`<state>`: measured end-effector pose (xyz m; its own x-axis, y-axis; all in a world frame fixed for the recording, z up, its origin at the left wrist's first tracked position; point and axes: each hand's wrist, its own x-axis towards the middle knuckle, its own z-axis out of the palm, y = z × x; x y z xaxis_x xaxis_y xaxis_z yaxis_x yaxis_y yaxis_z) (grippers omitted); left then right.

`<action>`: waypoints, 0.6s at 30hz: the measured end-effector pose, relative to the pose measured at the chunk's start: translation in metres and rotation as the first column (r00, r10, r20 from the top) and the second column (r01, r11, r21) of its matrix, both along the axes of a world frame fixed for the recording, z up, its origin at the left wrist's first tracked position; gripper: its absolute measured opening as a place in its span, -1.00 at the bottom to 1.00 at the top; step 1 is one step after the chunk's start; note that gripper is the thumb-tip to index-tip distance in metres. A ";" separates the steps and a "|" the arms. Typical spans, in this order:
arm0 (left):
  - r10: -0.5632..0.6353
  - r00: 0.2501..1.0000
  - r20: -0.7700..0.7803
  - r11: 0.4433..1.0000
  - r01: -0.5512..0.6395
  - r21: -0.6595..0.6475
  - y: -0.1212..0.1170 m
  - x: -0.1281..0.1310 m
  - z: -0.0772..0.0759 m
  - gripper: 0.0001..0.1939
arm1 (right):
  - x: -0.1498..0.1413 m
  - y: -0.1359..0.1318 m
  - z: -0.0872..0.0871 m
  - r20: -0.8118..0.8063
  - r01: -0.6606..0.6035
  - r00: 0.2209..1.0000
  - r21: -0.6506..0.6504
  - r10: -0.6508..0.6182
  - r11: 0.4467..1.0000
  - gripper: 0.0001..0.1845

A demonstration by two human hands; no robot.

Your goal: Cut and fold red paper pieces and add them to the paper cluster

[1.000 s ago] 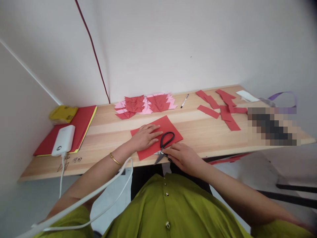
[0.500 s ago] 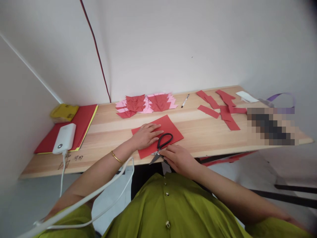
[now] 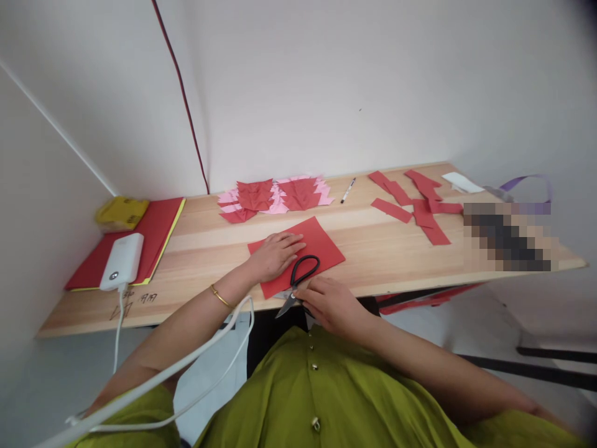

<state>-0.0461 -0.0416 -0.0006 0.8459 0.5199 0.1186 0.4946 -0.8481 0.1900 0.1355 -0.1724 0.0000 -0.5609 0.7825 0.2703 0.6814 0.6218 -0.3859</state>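
Left hand (image 3: pixel 278 254) is resting, fingers slightly spread, on red paper (image 3: pixel 319 244) near the front edge of the table (image 3: pixel 205 249); right hand (image 3: pixel 332 303) is gripping black-handled scissors (image 3: pixel 291 297), blades standing apart.

Under the left fingers (image 3: pixel 290 239): red sheet (image 3: pixel 321 242), paper or thin card, smooth, matt. In the right fingers (image 3: pixel 313 297): scissors (image 3: pixel 293 292); blades grey metal, dull sheen; handle loop smooth, faint gloss, material unclear. Beneath both: tabletop (image 3: pixel 200 261), pale wood, grain visible, low sheen. Beyond the left fingertips: folded pieces (image 3: pixel 255 194), red and pink paper, creased, matt. Beyond and right of the right fingers: strips (image 3: pixel 392 210), flat matt paper. Behind the left fingers, at the wrist: bracelet (image 3: pixel 221 296), gold-coloured metal, polished. Well left of the fingers: power bank (image 3: pixel 122 261), smooth, plastic-looking. Nearer the body than the fingers: shirt (image 3: pixel 298 373), cloth, slight sheen.
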 end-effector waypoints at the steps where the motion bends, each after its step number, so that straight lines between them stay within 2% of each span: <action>1: -0.003 1.000 0.004 1.000 0.003 0.001 0.000 0.000 0.000 -0.56 | 0.000 0.000 0.000 -0.004 -0.002 1.000 -0.005 0.002 1.000 -0.72; 7: 0.009 1.000 0.011 1.000 -0.009 0.004 0.001 0.000 -0.002 -0.57 | -0.012 0.001 -0.002 0.017 0.015 1.000 -0.016 -0.015 1.000 -0.74; 10: -0.001 1.000 0.004 1.000 0.001 0.010 0.001 -0.001 -0.003 -0.55 | -0.015 -0.003 -0.003 -0.005 -0.021 1.000 -0.021 0.021 1.000 -0.75; 13: -0.009 1.000 0.008 1.000 0.009 0.016 0.001 -0.001 -0.002 -0.55 | -0.003 -0.007 0.005 -0.082 -0.132 0.989 -0.057 0.127 0.990 -0.74; 15: -0.012 1.000 0.016 1.000 0.012 0.017 0.001 -0.001 -0.001 -0.56 | 0.016 -0.005 0.014 -0.162 -0.165 0.975 -0.073 0.152 0.984 -0.72; 16: -0.013 1.000 0.021 1.000 0.012 0.018 0.000 -0.001 -0.001 -0.56 | 0.028 -0.001 0.019 -0.179 -0.125 0.978 -0.074 0.111 0.989 -0.72; 18: -0.014 1.000 0.026 1.000 0.013 0.019 0.000 -0.001 0.000 -0.56 | 0.056 0.013 0.026 -0.160 0.050 0.986 -0.035 -0.055 0.998 -0.71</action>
<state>-0.0469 -0.0415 -0.0011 0.8494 0.5059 0.1503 0.4781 -0.8582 0.1867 0.1915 -0.1595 0.0261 -0.4699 0.8192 0.3288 0.6406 0.5727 -0.5115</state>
